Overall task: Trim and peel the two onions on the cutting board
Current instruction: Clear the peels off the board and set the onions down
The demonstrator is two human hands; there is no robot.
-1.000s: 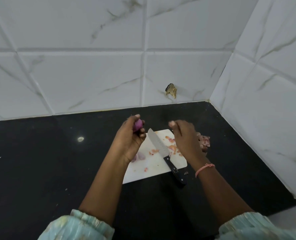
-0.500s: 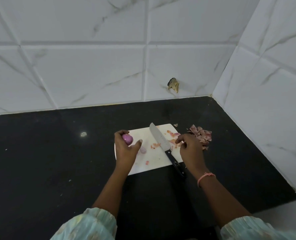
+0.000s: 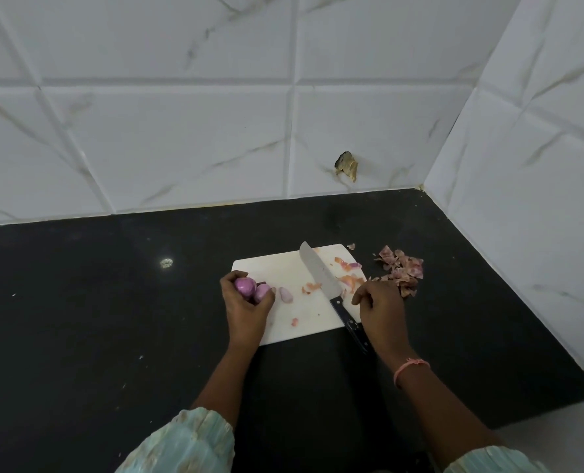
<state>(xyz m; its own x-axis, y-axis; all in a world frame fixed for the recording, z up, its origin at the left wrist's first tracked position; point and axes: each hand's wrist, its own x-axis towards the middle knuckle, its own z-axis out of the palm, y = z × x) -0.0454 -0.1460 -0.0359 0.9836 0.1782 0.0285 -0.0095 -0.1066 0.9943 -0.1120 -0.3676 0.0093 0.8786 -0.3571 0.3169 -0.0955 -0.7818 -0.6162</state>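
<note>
From the head view, a white board (image 3: 304, 322) lies on a black counter (image 3: 96, 319). At the board's left edge, the left hand (image 3: 246, 308) clasps two peeled purple onions (image 3: 252, 289). A knife (image 3: 329, 293) lies diagonally across the board, handle off its near edge. The right hand (image 3: 381, 307) rests at the board's right edge, fingers loosely curled, grasping nothing I can see. Peels (image 3: 401, 271) sit heaped just right of the board.

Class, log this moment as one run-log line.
left hand: grips peeled onions | right hand: beside knife | peels: off board
</note>
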